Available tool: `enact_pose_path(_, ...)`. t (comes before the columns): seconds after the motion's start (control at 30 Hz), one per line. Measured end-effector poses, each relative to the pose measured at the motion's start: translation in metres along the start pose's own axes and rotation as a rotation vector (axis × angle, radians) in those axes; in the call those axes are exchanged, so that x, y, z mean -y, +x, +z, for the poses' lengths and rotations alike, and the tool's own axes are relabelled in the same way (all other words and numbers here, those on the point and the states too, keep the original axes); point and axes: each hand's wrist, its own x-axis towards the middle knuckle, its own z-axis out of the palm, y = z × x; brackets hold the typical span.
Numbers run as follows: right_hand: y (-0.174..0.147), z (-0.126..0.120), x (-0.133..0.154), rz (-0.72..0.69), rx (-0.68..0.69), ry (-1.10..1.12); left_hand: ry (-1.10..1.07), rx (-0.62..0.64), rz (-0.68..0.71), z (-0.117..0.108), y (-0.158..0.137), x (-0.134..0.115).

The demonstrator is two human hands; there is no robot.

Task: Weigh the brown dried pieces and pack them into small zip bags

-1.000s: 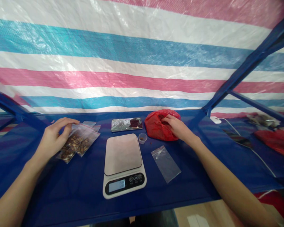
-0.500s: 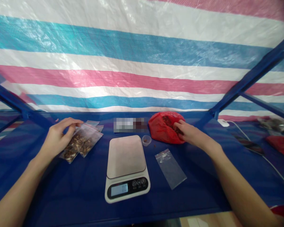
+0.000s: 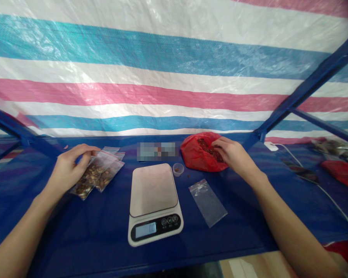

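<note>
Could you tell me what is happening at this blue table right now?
A person works at the blue table with bare hands. The left hand rests on a pile of small filled bags. The right hand reaches into an open red bag of dark bits. Between them stands a digital scale with a bare platform, a small cup behind it, and an empty clear bag lying flat to its right.
</note>
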Motion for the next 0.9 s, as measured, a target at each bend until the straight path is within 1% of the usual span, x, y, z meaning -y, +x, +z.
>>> enact_pose_path(0.1,0.005,-0.007,0.026,-0.043,-0.131,0.067,-0.001,0.018,0.022,0.002,0.001,0.004)
enact_pose_path(0.17,0.009,-0.008,0.047,-0.099,-0.157,0.174,-0.009,0.014,0.033,0.004,0.001,0.006)
enact_pose_path(0.23,0.011,-0.006,0.068,-0.179,-0.125,0.303,-0.014,0.018,0.043,0.005,0.002,0.006)
enact_pose_path(0.3,0.011,0.0,0.085,-0.245,-0.04,0.39,-0.013,0.021,0.052,0.006,0.003,0.006)
enact_pose_path(0.37,0.01,0.007,0.096,-0.276,0.052,0.412,-0.008,0.025,0.068,0.006,0.004,0.005)
enact_pose_path(0.43,0.01,0.013,0.101,-0.282,0.106,0.39,-0.006,0.032,0.09,0.006,0.004,0.006)
enact_pose_path(0.53,0.011,0.016,0.105,-0.29,0.151,0.36,-0.002,0.04,0.114,0.007,0.005,0.008)
enact_pose_path(0.73,0.02,0.013,0.112,-0.328,0.271,0.348,0.002,0.038,0.136,0.007,0.004,0.008)
enact_pose_path(0.83,0.024,0.012,0.115,-0.331,0.309,0.327,-0.007,0.052,0.129,0.007,0.005,0.006)
enact_pose_path(0.9,0.027,0.013,0.115,-0.327,0.305,0.325,-0.011,0.059,0.122,0.006,0.005,0.005)
